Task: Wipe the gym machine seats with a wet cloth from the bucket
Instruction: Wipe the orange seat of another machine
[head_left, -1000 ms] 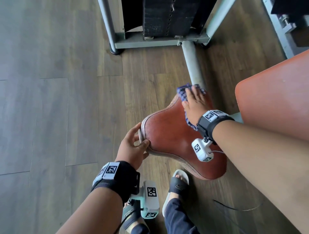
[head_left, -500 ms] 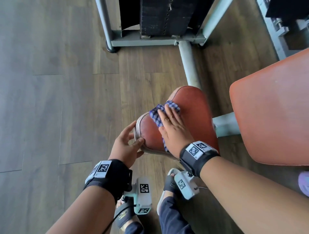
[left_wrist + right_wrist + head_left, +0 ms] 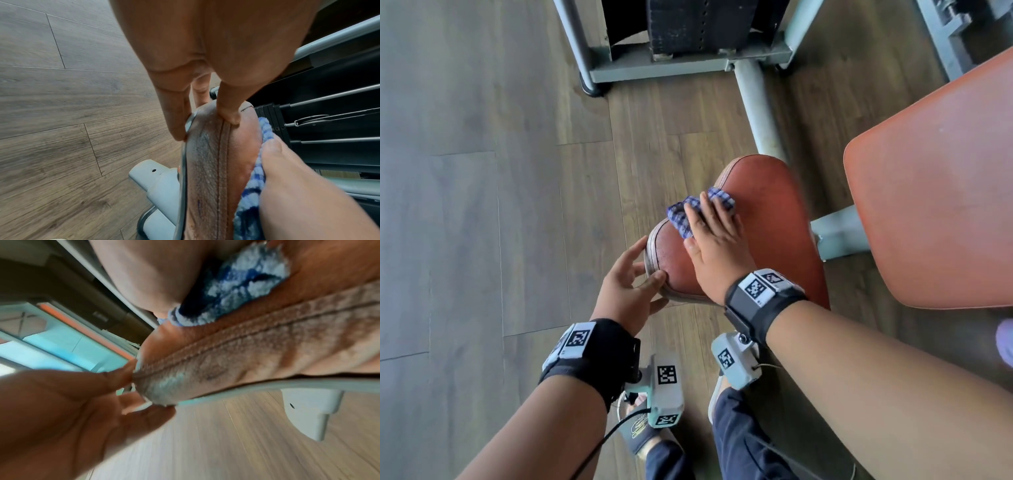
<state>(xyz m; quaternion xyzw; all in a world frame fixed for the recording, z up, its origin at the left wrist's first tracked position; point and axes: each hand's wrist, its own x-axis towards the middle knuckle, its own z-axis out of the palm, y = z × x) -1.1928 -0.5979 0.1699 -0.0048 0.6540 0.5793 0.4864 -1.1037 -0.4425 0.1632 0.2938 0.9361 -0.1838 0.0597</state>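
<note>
A worn red-brown seat sits on a grey post. A blue checked cloth lies on its left part, and my right hand presses flat on it with straight fingers. My left hand pinches the seat's near left edge, thumb on top and fingers beneath. The left wrist view shows that thumb on the seat's stitched side, with the cloth under the right hand's fingers. In the blurred right wrist view, the cloth lies on the seat and the left hand holds the rim.
A bigger orange pad stands close on the right. The grey machine frame and dark weight stack are ahead, joined to the seat by a grey tube. Wood floor stretches left. My sandalled feet are below the seat.
My right hand slid the cloth from the seat's far end back to its near left part. The left hand kept its hold on the edge.
</note>
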